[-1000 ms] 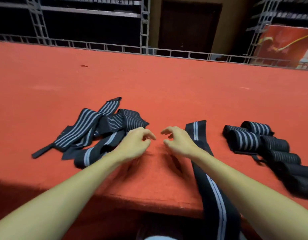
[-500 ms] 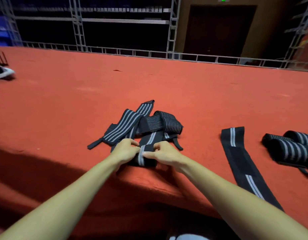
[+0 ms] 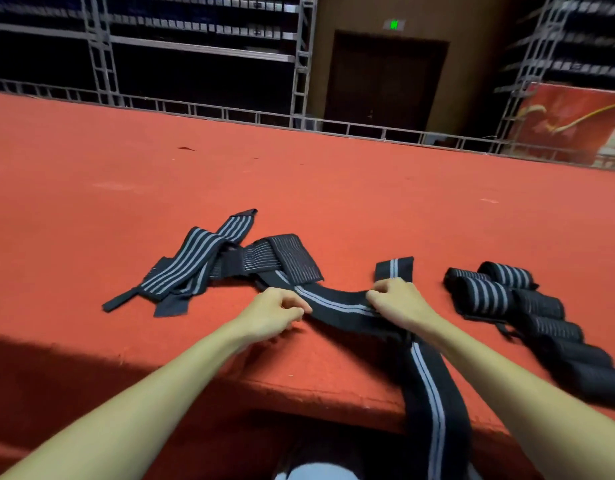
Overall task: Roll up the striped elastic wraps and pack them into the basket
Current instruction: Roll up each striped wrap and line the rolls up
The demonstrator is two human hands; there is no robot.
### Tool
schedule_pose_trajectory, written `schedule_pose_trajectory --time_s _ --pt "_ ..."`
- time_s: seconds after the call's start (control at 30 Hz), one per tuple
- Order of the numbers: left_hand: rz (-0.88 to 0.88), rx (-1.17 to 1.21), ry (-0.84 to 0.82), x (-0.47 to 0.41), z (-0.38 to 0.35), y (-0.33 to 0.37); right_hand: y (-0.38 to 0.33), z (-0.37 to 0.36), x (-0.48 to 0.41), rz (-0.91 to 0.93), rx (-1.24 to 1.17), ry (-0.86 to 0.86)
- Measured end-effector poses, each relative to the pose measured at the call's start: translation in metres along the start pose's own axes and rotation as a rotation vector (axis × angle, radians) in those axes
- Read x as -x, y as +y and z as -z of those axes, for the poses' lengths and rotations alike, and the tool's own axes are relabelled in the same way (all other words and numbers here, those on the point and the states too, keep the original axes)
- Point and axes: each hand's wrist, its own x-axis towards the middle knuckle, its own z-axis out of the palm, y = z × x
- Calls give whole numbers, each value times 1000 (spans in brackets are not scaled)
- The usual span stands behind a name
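Pinching stretched wrap [image 3: 337,306] with left hand [image 3: 273,308] and right hand [image 3: 397,303]; tangled pile [image 3: 202,261] leftward; rolled wraps [image 3: 486,296] rightward; second strap [image 3: 424,393] underneath.

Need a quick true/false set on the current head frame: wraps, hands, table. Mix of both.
1. The rolled wraps lie to the right of the right hand. True.
2. A basket stands on the red table. False: no basket is in view.
3. The right hand has a grip on a two-stripe wrap that runs left toward the loose pile. True.
4. Every wrap lies wholly on the table. False: a long wrap hangs over the near edge.
5. The loose pile sits to the right of both hands. False: it lies to the left, beyond the left hand.
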Motion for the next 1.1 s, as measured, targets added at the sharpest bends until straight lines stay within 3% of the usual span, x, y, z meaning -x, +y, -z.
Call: schedule_pose_trajectory --time_s 0.27,0.37,0.5,0.6,0.73,0.83,0.93,1.1 --pt "-189 -207 123 -16 -27 18 57 63 17 -62 712 134" --pt "-244 -249 191 -23 -34 12 66 68 20 -95 758 109" --pt "-294 -364 231 -34 -33 -6 60 51 12 39 866 111" --pt "-302 -488 234 -42 -25 -22 47 27 -5 125 822 121" --pt "-321 -515 263 -47 -22 -44 23 -12 -33 219 600 7" --pt "-329 -470 303 -48 -23 -48 7 -39 -51 226 437 -67" --pt "-320 -461 318 -50 -23 -48 0 -60 -59 192 435 -116" --pt "-258 -463 320 -54 -21 -50 1 -52 -59 182 284 -187"
